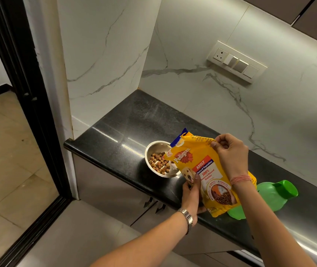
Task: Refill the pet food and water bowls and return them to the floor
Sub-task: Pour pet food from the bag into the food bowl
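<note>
Hands grip food bag | bowl: kibble | countertop

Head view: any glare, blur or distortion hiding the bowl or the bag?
Head view: bright glare streaks on the black counter beside the steel bowl; kibble sharp; wide-angle bending at the door frame; food bag print readable, left hand and right hand unblurred.

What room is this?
Probably a home kitchen: a black stone counter with cupboards below, a marble-look wall with a socket panel, and a dog food bag beside a steel bowl.
</note>
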